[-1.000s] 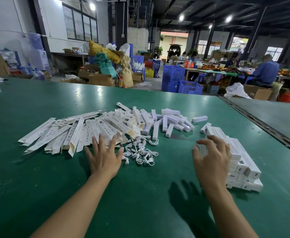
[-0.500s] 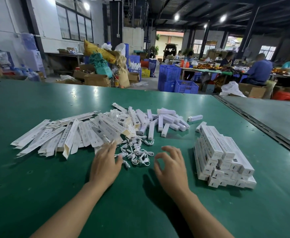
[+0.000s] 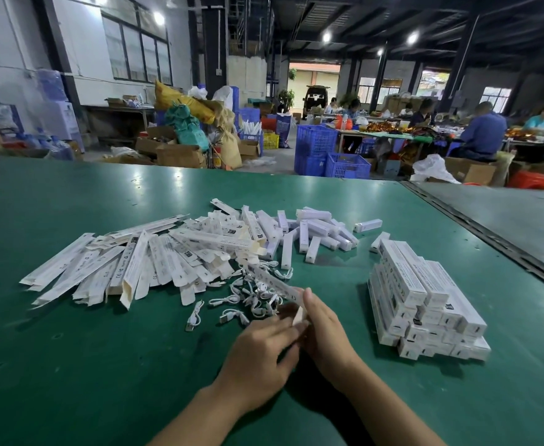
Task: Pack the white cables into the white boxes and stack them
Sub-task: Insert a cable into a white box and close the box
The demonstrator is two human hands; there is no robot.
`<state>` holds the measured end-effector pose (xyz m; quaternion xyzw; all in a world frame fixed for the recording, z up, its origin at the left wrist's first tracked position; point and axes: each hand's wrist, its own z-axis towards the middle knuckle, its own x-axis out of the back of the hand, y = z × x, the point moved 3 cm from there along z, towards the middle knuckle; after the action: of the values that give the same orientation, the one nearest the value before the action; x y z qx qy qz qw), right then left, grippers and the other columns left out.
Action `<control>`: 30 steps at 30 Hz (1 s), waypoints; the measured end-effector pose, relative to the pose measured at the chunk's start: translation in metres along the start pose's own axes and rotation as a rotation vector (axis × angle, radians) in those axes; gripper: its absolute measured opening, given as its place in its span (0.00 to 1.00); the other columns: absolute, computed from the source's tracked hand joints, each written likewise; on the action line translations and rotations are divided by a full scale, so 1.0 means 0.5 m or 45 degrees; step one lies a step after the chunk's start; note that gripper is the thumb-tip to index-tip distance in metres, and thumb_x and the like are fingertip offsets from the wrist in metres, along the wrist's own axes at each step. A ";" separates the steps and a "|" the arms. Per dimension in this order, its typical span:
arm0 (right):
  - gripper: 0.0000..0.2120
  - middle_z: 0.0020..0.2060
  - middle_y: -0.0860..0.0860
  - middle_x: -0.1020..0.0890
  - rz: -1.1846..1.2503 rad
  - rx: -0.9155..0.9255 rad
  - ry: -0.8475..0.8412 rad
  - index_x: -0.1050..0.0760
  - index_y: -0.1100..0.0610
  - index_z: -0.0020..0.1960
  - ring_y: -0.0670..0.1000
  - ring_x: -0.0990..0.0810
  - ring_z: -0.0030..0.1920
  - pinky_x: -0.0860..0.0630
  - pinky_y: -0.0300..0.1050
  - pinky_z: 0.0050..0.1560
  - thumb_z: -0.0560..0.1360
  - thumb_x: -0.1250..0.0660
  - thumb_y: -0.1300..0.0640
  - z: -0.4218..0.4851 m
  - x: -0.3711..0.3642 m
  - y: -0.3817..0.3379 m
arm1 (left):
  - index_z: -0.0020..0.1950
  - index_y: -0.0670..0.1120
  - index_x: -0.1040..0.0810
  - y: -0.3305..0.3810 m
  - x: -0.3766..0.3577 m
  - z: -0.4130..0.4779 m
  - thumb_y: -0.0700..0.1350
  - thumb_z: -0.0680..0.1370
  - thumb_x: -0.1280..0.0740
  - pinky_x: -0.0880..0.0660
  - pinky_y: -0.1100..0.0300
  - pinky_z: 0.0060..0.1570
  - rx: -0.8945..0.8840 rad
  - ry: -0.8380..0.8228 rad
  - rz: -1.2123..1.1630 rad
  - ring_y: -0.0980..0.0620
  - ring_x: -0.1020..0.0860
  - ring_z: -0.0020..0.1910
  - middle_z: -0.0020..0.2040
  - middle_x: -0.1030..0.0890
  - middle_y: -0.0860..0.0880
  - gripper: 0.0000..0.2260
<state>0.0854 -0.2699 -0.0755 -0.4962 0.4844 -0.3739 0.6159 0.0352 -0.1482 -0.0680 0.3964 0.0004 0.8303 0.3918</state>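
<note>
Flat box [image 3: 270, 281] is pinched at its near end between left hand [image 3: 264, 346] and right hand [image 3: 325, 326], both closed on it. It is held just over the cable pile [image 3: 232, 299], probably so its flap can be opened for loading. Unfilled sleeves [image 3: 135, 265] are heaped left of the pile. The packed stack [image 3: 425, 300] is kept well right of it, apparently to separate finished work.

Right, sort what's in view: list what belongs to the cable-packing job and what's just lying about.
Job:
- held box
- loose cables
- flat boxes pile
- small white boxes behind
- packed stack
- green table

Lying about:
- blue crates
- cardboard cartons
- yellow sack
- white plastic bag
</note>
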 end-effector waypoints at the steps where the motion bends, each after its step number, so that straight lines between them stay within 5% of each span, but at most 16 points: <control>1: 0.26 0.48 0.59 0.20 -0.033 0.027 0.022 0.21 0.58 0.58 0.56 0.22 0.48 0.27 0.53 0.52 0.74 0.34 0.37 0.002 0.002 -0.003 | 0.61 0.46 0.16 0.000 -0.002 0.000 0.47 0.74 0.35 0.21 0.59 0.56 -0.058 -0.004 0.052 0.52 0.19 0.59 0.58 0.16 0.51 0.17; 5: 0.23 0.42 0.52 0.17 -0.106 0.059 0.105 0.20 0.54 0.51 0.49 0.20 0.43 0.24 0.45 0.46 0.69 0.30 0.36 0.004 0.005 -0.006 | 0.59 0.45 0.15 -0.001 -0.014 0.003 0.42 0.69 0.27 0.20 0.53 0.56 -0.141 -0.104 0.125 0.49 0.19 0.62 0.56 0.15 0.49 0.18; 10: 0.09 0.39 0.51 0.18 -0.158 0.112 0.179 0.21 0.58 0.49 0.49 0.20 0.43 0.24 0.44 0.48 0.79 0.36 0.53 0.004 0.007 -0.004 | 0.61 0.47 0.16 -0.011 -0.009 -0.001 0.44 0.75 0.32 0.29 0.61 0.67 0.055 -0.176 -0.189 0.54 0.23 0.65 0.62 0.18 0.52 0.15; 14: 0.10 0.41 0.53 0.16 -0.281 0.207 0.162 0.20 0.59 0.49 0.47 0.20 0.44 0.25 0.36 0.45 0.81 0.39 0.58 -0.004 0.009 -0.016 | 0.46 0.52 0.19 -0.036 0.024 0.001 0.51 0.75 0.32 0.28 0.70 0.44 0.498 0.141 -0.459 0.60 0.21 0.42 0.41 0.18 0.59 0.05; 16: 0.11 0.45 0.55 0.16 -0.301 0.203 0.115 0.20 0.58 0.51 0.49 0.19 0.46 0.23 0.37 0.46 0.80 0.39 0.54 -0.009 0.003 -0.021 | 0.43 0.51 0.21 -0.060 0.029 -0.003 0.57 0.75 0.31 0.28 0.67 0.40 0.800 0.256 -0.590 0.57 0.22 0.38 0.38 0.19 0.55 0.10; 19: 0.16 0.45 0.55 0.15 -0.316 0.194 0.040 0.20 0.56 0.53 0.50 0.18 0.47 0.24 0.39 0.48 0.73 0.39 0.49 -0.015 -0.007 -0.024 | 0.51 0.44 0.23 -0.090 0.026 -0.005 0.60 0.72 0.29 0.22 0.54 0.48 1.232 0.413 -0.996 0.48 0.19 0.45 0.45 0.17 0.48 0.20; 21: 0.15 0.46 0.57 0.15 -0.296 0.154 -0.034 0.20 0.55 0.54 0.51 0.19 0.44 0.23 0.45 0.49 0.72 0.37 0.50 -0.017 -0.014 -0.020 | 0.54 0.42 0.25 -0.096 0.025 -0.002 0.56 0.69 0.30 0.21 0.53 0.42 1.379 0.516 -1.408 0.48 0.18 0.44 0.46 0.17 0.45 0.21; 26: 0.15 0.45 0.60 0.16 -0.174 -0.011 -0.283 0.24 0.57 0.60 0.61 0.16 0.37 0.19 0.50 0.41 0.75 0.34 0.55 -0.030 -0.039 -0.007 | 0.62 0.39 0.25 -0.102 0.046 -0.002 0.49 0.70 0.31 0.23 0.57 0.38 1.446 0.713 -1.843 0.47 0.18 0.43 0.50 0.18 0.40 0.24; 30: 0.11 0.44 0.57 0.17 -0.176 -0.085 -0.358 0.28 0.56 0.63 0.61 0.17 0.33 0.18 0.48 0.34 0.81 0.39 0.62 -0.036 -0.051 0.005 | 0.69 0.41 0.30 -0.111 0.049 -0.003 0.47 0.79 0.37 0.18 0.49 0.43 1.389 0.764 -2.061 0.44 0.16 0.51 0.57 0.17 0.38 0.20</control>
<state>0.0616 -0.2497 -0.0727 -0.5961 0.3702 -0.3257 0.6337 0.0609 -0.0936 -0.0703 0.1772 0.7446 0.2682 0.5851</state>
